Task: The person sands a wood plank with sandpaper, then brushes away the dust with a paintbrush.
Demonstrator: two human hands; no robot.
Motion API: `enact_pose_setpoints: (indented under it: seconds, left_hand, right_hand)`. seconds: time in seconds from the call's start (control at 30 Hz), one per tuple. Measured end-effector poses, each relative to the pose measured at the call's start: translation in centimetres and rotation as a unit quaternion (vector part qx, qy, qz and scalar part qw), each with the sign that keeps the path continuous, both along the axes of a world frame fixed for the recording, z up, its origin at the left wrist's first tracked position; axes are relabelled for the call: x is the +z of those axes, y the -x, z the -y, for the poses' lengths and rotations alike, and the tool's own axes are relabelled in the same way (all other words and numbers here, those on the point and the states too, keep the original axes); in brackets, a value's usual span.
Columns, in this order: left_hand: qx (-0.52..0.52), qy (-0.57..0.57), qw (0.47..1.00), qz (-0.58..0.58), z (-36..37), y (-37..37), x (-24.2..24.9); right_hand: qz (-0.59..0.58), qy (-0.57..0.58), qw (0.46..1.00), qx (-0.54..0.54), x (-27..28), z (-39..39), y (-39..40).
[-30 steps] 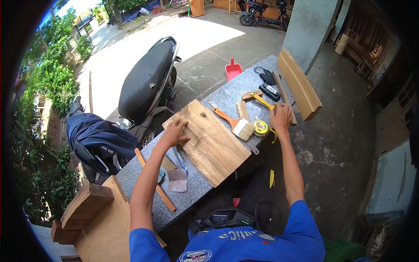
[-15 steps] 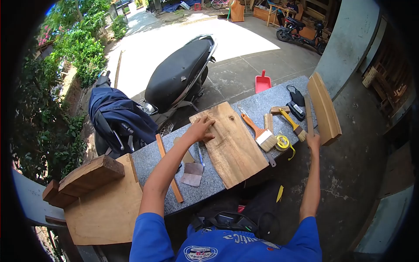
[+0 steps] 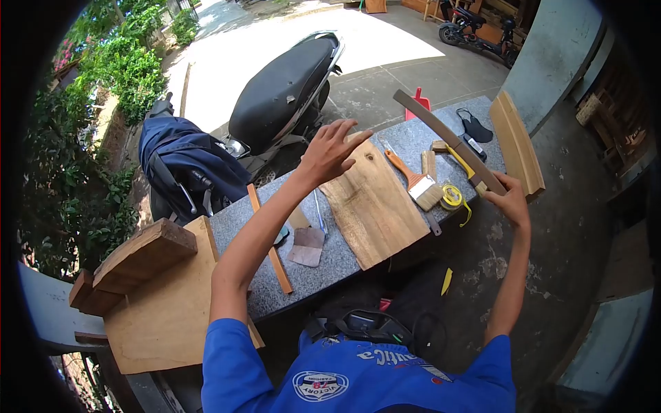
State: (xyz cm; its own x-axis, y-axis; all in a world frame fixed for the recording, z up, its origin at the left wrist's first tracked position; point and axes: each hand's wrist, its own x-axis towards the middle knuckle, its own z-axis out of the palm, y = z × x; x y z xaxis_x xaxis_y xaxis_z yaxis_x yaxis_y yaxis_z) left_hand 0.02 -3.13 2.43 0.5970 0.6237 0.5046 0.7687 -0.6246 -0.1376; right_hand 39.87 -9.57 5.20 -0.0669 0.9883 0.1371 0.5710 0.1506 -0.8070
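Observation:
A wide, rough-edged wooden board (image 3: 379,213) lies on the grey granite slab (image 3: 330,265). Over its far left corner my left hand (image 3: 328,153) is raised, fingers spread and holding nothing. My right hand (image 3: 511,201) grips one end of a long, thin flat strip (image 3: 441,129), which looks wooden and slants up over the slab's right part. Partly behind that strip lies a yellow-handled paintbrush (image 3: 456,157). Close by are an orange-handled paintbrush (image 3: 417,184), a yellow tape measure (image 3: 451,197) and a small wood block (image 3: 428,164).
To the left lie folded sandpaper (image 3: 307,246), a narrow wood strip (image 3: 270,241) and a large panel (image 3: 162,316) bearing a thick curved block (image 3: 144,255). A thick plank (image 3: 516,144) stands at the right end, near a black mask (image 3: 475,128). A motorbike (image 3: 282,86) stands beyond the slab.
My left hand has lifted off the board and its fingers have spread. My right hand has raised the flat strip from beside the plank and swung its far end left. The view has shifted slightly.

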Motion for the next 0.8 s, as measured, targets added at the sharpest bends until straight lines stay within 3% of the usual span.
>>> enact_pose_setpoints:
  seconds: [0.07, 0.13, 0.23, 0.3, 0.37, 0.4, 0.53, 0.6, 0.73, 0.8]
  left_hand:
    - [-0.058, -0.024, 0.998, -0.019, 0.3, -1.1, 2.1]
    - [-0.055, -0.052, 0.997, -0.013, 1.1, -1.9, 4.0]
    - [0.031, 0.141, 0.977, -0.155, 1.1, -2.5, 5.6]
    - [-0.015, 0.153, 0.987, -0.039, 1.5, -1.6, 5.2]
    - [-0.044, 0.184, 0.981, 0.043, 1.4, -0.6, 3.9]
    - [-0.008, 0.197, 0.979, 0.059, 1.5, -0.5, 2.9]
    - [0.078, 0.261, 0.948, 0.164, 1.4, 0.1, -1.4]
    - [0.127, 0.302, 0.927, 0.183, 1.5, 0.3, -3.5]
    - [0.091, 0.249, 0.943, 0.2, 1.5, 0.6, -6.6]
    - [0.099, 0.236, 0.947, 0.194, 1.9, 0.4, -6.6]
  right_hand:
    - [-0.015, 0.008, 0.996, 0.083, 1.3, -0.1, 1.4]
    - [0.014, 0.026, 0.993, 0.118, 2.5, -0.3, 3.0]
    - [0.043, 0.008, 0.986, 0.159, 4.1, -0.5, 5.1]
    - [0.026, -0.006, 0.982, 0.186, 4.2, -1.2, 5.6]
    - [-0.015, -0.132, 0.99, 0.042, 3.1, -2.1, 6.5]
    - [-0.033, -0.192, 0.98, -0.031, 2.2, -2.6, 6.6]
    - [-0.121, -0.15, 0.961, -0.198, -3.8, -2.5, 5.1]
    - [-0.023, -0.096, 0.978, -0.183, -5.5, 0.0, 5.5]
    - [0.024, -0.126, 0.977, -0.172, -9.7, 2.4, 6.2]
    - [0.044, -0.073, 0.981, -0.173, -10.3, 3.2, 7.4]
